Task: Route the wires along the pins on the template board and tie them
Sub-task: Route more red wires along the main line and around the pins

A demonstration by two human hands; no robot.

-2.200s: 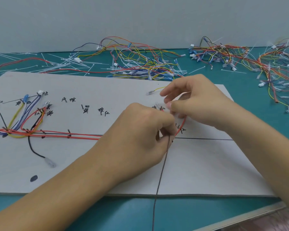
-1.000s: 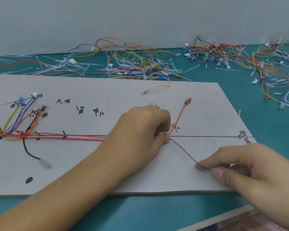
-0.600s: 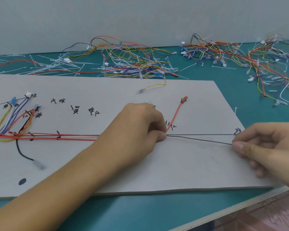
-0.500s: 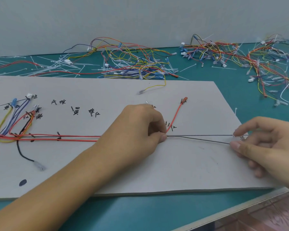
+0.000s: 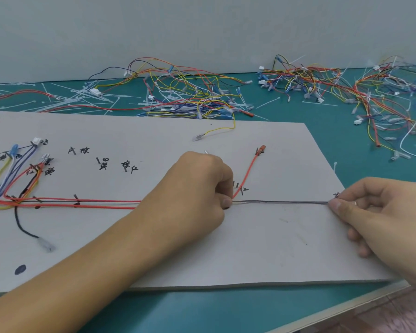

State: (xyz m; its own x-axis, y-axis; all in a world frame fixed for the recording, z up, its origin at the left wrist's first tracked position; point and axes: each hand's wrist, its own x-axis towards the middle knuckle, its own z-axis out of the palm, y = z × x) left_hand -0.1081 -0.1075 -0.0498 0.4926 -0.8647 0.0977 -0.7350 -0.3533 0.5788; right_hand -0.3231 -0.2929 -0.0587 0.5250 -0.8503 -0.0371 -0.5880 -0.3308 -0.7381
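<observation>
I see a teal table (image 5: 322, 145) running back to a pale wall, strewn with heaps of loose wires (image 5: 190, 92) and white cable ties (image 5: 77, 98). The grey template board (image 5: 154, 255) lies across it, close to the camera. The left hand (image 5: 197, 188) is curled into a fist at the board's middle, its thumb and fingers pinching the point where the long red wires (image 5: 101, 203) from the left meet a dark wire (image 5: 279, 202). The right hand (image 5: 382, 212) pinches that dark wire near the board's right edge, so the wire runs straight along the drawn line between the two hands. One red branch wire (image 5: 246, 174) rises from the left hand past two small pins (image 5: 237, 185) to a red terminal (image 5: 262, 148). At far left, coloured wire ends (image 5: 12, 169) fan out.
</observation>
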